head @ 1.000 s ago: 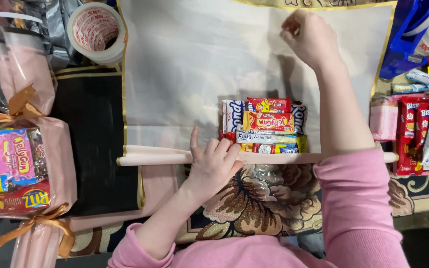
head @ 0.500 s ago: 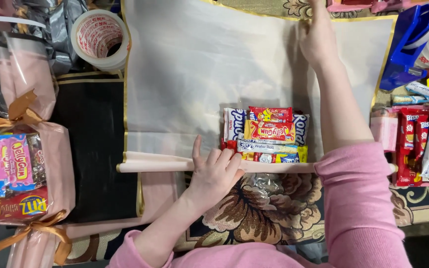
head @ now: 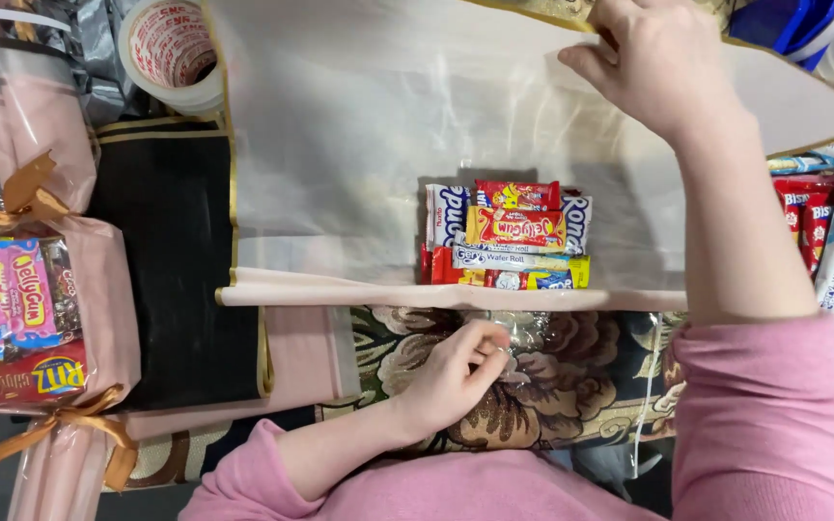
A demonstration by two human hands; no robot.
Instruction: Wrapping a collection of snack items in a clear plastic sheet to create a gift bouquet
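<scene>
A stack of snack packets (head: 509, 236) lies on a cream wrapping sheet (head: 359, 145) with a gold border. The sheet's near edge (head: 340, 292) is rolled up against the stack. My right hand (head: 668, 68) pinches the sheet's far edge and holds it lifted above the table. My left hand (head: 451, 376) rests below the rolled edge, apart from it. Its fingers are curled over crinkled clear film (head: 533, 333) on the floral cloth (head: 571, 415). Both arms wear pink sleeves.
A tape roll (head: 171, 48) stands at the top left. A black sheet (head: 180, 251) with gold trim lies left of the cream one. A finished pink bundle (head: 31, 309) tied with orange ribbon lies at the far left. Loose snack packets (head: 832, 232) are piled on the right.
My left hand has come off the rolled near edge and drawn back onto the floral cloth. My right hand has taken the sheet's far edge and lifted it.
</scene>
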